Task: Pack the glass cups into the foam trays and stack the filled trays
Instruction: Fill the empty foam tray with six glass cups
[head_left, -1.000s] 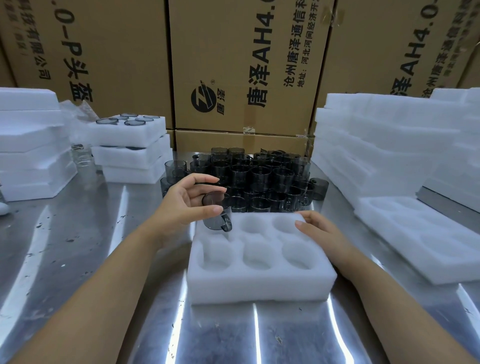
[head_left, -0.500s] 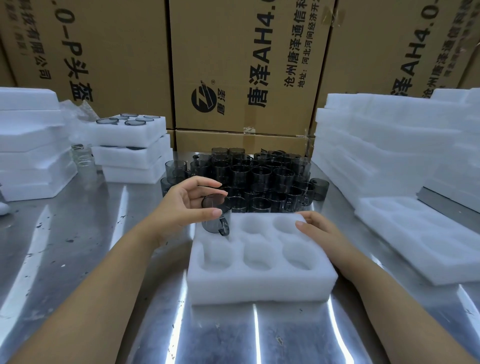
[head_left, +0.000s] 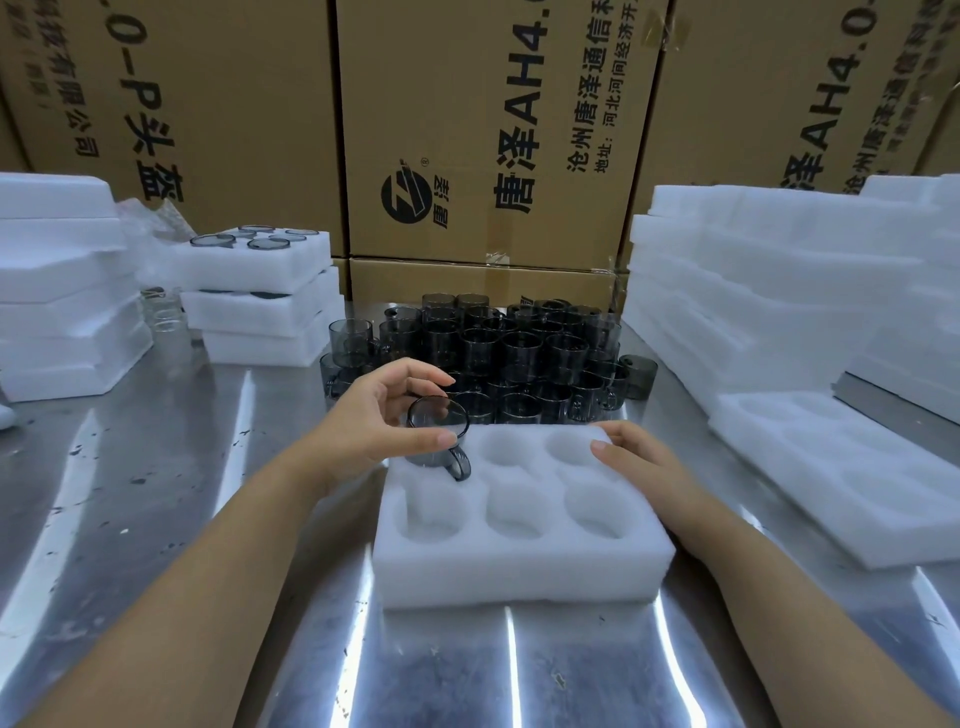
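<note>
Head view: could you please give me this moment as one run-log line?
left hand: lowering smoky cup into far-left pocket | right hand: flat on foam tray | other pockets: empty

Left hand (head_left: 382, 423) pinched, right hand (head_left: 636, 460) flat

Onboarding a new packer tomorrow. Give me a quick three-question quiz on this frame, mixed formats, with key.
1. True or false: the left hand holds a smoked glass cup over the foam tray.
2. Which pocket is that cup entering? A) far-left B) near-right C) far-middle
3. Fill in: the right hand rests on the tray's far-____ corner.

Key:
1. True; it is tilted, handle toward the camera.
2. A
3. right

Note: the loose cups stand behind the tray, and the filled stack sits at far left.
</note>
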